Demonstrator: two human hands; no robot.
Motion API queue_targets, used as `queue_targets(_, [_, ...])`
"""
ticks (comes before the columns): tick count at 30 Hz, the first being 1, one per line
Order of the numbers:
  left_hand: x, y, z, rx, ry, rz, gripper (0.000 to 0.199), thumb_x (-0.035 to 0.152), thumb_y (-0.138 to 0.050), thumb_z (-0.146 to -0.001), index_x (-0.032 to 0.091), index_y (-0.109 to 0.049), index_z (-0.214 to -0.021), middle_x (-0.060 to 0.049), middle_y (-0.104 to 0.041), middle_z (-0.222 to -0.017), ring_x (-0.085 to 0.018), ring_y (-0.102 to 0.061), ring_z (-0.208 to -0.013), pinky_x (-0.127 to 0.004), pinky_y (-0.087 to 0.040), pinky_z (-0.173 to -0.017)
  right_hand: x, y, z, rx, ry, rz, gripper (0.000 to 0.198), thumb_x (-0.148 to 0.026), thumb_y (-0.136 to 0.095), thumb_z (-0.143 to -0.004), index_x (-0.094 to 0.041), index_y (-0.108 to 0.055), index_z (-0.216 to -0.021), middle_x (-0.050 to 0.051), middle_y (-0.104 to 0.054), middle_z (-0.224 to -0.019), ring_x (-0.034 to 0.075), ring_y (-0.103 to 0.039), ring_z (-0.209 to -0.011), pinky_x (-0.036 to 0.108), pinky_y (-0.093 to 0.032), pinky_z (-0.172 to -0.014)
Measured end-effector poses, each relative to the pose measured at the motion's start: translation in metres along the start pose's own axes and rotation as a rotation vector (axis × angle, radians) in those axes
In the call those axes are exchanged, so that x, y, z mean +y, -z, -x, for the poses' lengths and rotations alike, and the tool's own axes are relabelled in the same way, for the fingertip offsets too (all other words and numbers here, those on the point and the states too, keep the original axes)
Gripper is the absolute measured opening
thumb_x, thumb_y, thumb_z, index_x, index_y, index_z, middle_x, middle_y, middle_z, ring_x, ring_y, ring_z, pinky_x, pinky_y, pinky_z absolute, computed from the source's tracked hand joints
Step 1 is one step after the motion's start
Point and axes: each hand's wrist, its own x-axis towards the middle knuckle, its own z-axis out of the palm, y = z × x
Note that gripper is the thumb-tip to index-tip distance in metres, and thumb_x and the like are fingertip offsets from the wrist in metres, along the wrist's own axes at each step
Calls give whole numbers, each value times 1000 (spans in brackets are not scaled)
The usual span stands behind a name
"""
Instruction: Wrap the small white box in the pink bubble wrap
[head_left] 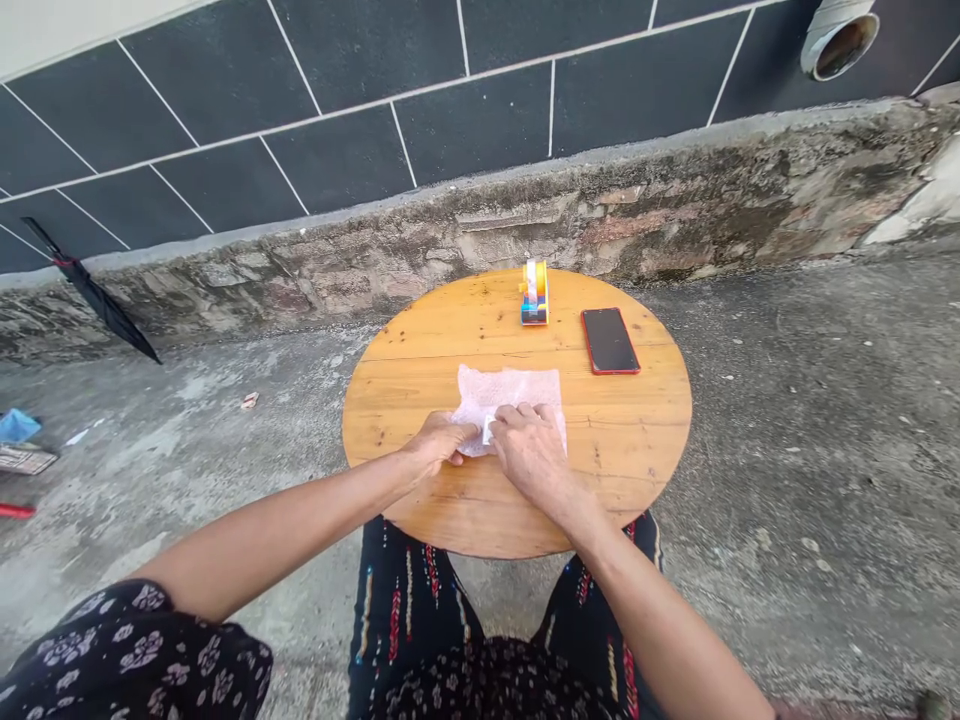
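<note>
A pinkish sheet of bubble wrap [510, 385] lies on the round wooden table [420, 350] in front of me. On its near part is a small white item [488, 430], mostly covered by fingers, so its kind is not plain. My left hand [441, 442] grips the wrap's near left edge between thumb and fingers. Curled fingers of my right hand [529, 445] press on the white item and the wrap from the right side. Toward the far edge of the table stands a tape dispenser [534, 295] with a yellow part.
A phone in a red case [610, 341] lies to the right on the table. Behind it runs a low stone ledge [510, 225] under dark tiles. A folded black umbrella [105, 300] leans at the far left. A pipe [840, 45] juts from the wall.
</note>
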Motion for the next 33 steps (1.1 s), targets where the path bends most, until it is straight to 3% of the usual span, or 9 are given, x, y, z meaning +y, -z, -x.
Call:
queue_targets(12, [8, -9, 4, -25, 3, 16, 19, 20, -67, -63, 13, -67, -81, -3, -67, -62, -13, -58, -49, -19, -41, -37, -1, 1, -1, -7, 5, 12, 17, -20, -52, -92, -18, -69, -91, 8, -65, -103, 23, -51, -94, 38, -28, -78])
queue_targets(20, [14, -6, 1, -120, 65, 125, 20, 23, -60, -66, 15, -65, -84, -3, -66, -60, -15, -61, -51, -22, -47, -42, -2, 2, -1, -8, 7, 13, 18, -20, -51, -92, -19, -69, -94, 8, -65, -103, 23, -52, -94, 37, -28, -78])
queue_targets(33, [21, 4, 11, -85, -101, 64, 6, 15, -64, -66, 14, -58, -66, 0, -62, -55, -10, -57, -46, -17, -40, -39, 0, 0, -1, -14, -1, 5, 15, -21, -54, -91, -19, -69, -90, 7, -65, -102, 23, -52, -94, 37, -28, -79])
